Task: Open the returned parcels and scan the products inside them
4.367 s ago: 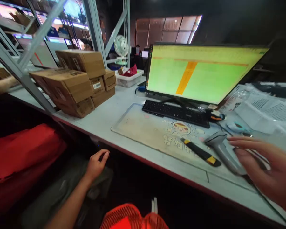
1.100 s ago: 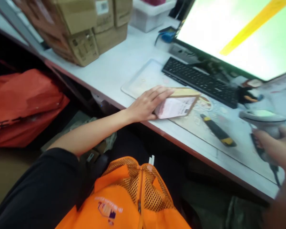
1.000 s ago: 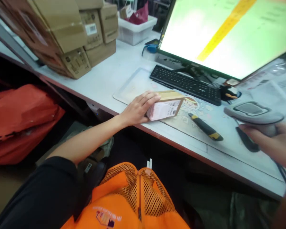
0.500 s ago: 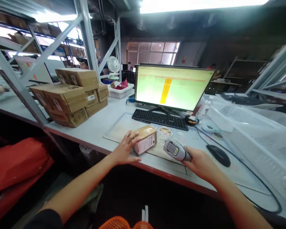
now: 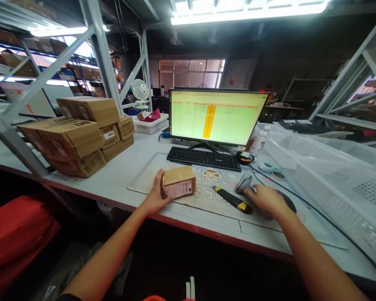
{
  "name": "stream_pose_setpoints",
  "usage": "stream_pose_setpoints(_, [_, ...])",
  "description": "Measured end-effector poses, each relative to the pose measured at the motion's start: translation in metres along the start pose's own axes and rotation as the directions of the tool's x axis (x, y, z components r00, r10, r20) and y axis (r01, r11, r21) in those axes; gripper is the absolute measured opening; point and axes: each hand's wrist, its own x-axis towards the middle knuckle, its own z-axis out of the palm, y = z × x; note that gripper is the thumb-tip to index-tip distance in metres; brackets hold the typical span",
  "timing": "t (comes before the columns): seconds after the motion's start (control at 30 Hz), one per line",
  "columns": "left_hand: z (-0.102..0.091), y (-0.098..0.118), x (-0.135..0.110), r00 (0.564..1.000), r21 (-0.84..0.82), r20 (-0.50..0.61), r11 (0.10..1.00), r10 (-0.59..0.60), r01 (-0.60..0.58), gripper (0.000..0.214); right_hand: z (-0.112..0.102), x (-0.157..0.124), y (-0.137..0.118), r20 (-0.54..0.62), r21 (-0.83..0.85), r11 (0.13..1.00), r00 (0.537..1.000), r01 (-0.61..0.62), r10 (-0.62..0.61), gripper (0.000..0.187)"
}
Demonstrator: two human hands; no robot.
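Note:
My left hand (image 5: 156,195) grips the left end of a small cardboard box (image 5: 179,175), thumb along the front and fingers behind. A pinkish-white label with a barcode covers the box's front face. The box is just over the desk mat (image 5: 147,173); whether it touches the mat I cannot tell. My right hand (image 5: 266,200) is closed around a grey barcode scanner (image 5: 245,183), low over the mat, its head pointing left. Left of that hand lies a black and yellow utility knife (image 5: 232,199). A black mouse (image 5: 287,201) is partly hidden behind the right hand.
Behind the mat are a keyboard (image 5: 203,158) and a lit monitor (image 5: 217,117). Cardboard boxes (image 5: 72,138) are stacked at the left by a metal post. White plastic baskets (image 5: 338,175) stand at the right. A black cable (image 5: 319,213) runs along the desk's right side.
The scanner has gone down and to the right, turning in my right hand, and the utility knife now shows. My left hand has turned the box so its label faces me more squarely.

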Motion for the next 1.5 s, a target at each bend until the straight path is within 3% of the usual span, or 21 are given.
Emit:
stream_pose_setpoints(0.1, [-0.001, -0.005, 0.002, 0.991, -0.125, 0.014, 0.983, -0.132, 0.132, 0.123, -0.020, 0.035, -0.012, -0.194, 0.066, 0.993, 0.978, 0.095, -0.081, 0.043])
stream_pose_setpoints(0.13, [-0.001, -0.005, 0.002, 0.987, -0.121, 0.004, 0.980, -0.158, 0.157, 0.124, -0.023, 0.050, -0.020, -0.203, 0.080, 0.987, 0.971, 0.143, -0.124, 0.041])
stream_pose_setpoints(0.37, [-0.002, -0.007, 0.002, 0.978, -0.153, 0.037, 0.966, -0.204, 0.208, 0.116, -0.006, 0.130, -0.075, -0.070, 0.096, 0.954, 0.958, 0.283, -0.278, 0.026])
stream_pose_setpoints(0.47, [-0.002, -0.008, 0.002, 0.981, -0.163, 0.037, 0.967, -0.192, 0.195, 0.115, 0.000, 0.144, -0.078, -0.022, 0.063, 0.957, 0.959, 0.284, -0.284, 0.017])
stream_pose_setpoints(0.67, [-0.001, -0.003, 0.004, 0.980, -0.157, 0.041, 0.967, -0.196, 0.200, 0.112, -0.001, 0.150, -0.080, 0.016, 0.018, 0.953, 0.953, 0.304, -0.304, 0.024])
stream_pose_setpoints(0.8, [-0.002, 0.001, 0.003, 0.982, -0.167, 0.049, 0.967, -0.184, 0.190, 0.119, -0.013, 0.140, -0.092, 0.008, 0.007, 0.946, 0.946, 0.325, -0.325, 0.021])
stream_pose_setpoints(0.93, [-0.003, 0.000, 0.004, 0.978, -0.221, 0.073, 0.953, -0.197, 0.208, 0.125, -0.022, 0.099, -0.092, 0.049, -0.003, 0.927, 0.926, 0.375, -0.375, 0.022])
stream_pose_setpoints(1.1, [0.000, 0.001, 0.008, 0.979, -0.230, 0.083, 0.953, -0.184, 0.198, 0.120, 0.003, 0.023, -0.072, 0.171, -0.037, 0.897, 0.887, 0.441, -0.429, 0.042])
stream_pose_setpoints(1.2, [0.000, 0.004, 0.008, 0.984, -0.176, 0.099, 0.970, -0.150, 0.165, 0.113, 0.016, -0.002, -0.066, 0.114, -0.009, 0.912, 0.906, 0.411, -0.407, 0.039])
stream_pose_setpoints(1.3, [-0.001, 0.005, 0.007, 0.989, -0.141, 0.110, 0.983, -0.101, 0.116, 0.109, 0.017, -0.009, -0.073, 0.021, 0.293, 0.884, 0.921, 0.365, -0.388, 0.041])
stream_pose_setpoints(1.4, [-0.004, 0.005, 0.005, 0.991, -0.135, 0.118, 0.988, -0.057, 0.073, 0.109, 0.012, -0.011, -0.089, 0.050, 0.662, 0.703, 0.920, 0.260, -0.388, 0.047])
stream_pose_setpoints(1.5, [-0.007, 0.003, 0.003, 0.991, -0.129, 0.123, 0.990, -0.049, 0.065, 0.109, 0.008, -0.017, -0.105, 0.041, 0.805, 0.547, 0.899, 0.229, -0.436, 0.047])
